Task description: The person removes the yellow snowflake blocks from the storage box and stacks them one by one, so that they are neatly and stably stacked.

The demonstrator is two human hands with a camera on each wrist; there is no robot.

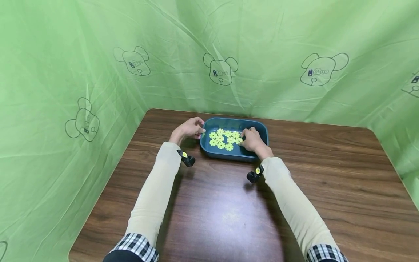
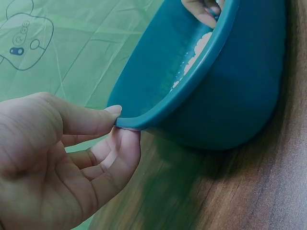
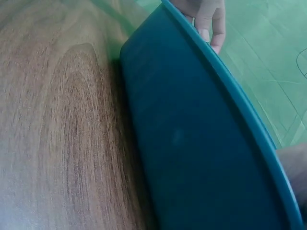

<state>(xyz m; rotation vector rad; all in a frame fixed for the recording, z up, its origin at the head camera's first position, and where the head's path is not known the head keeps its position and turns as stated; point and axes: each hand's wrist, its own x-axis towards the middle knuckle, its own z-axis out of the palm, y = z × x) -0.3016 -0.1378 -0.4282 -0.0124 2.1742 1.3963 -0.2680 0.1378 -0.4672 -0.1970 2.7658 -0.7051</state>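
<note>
A dark blue oblong basin [image 1: 226,156] stands on the table near its far edge. Several yellow flower-shaped pieces [image 1: 220,139] lie on its floor, grouped toward the left and middle. My left hand [image 1: 190,129] pinches the basin's rim at its left end; in the left wrist view the thumb lies over the rim and curled fingers press from below. My right hand [image 1: 252,141] reaches into the basin from the right, thumb and index tip right at the rightmost flower pieces. Whether it grips one I cannot tell. The basin wall [image 3: 192,124] hides most of this hand in the right wrist view.
The brown wood-grain table [image 1: 229,211] extends in front of the basin and to both sides. A green curtain [image 1: 262,91] with line-drawn bear heads hangs close behind the table's far edge. A small black camera [image 1: 187,159] is strapped to the left wrist, another camera [image 1: 255,174] to the right.
</note>
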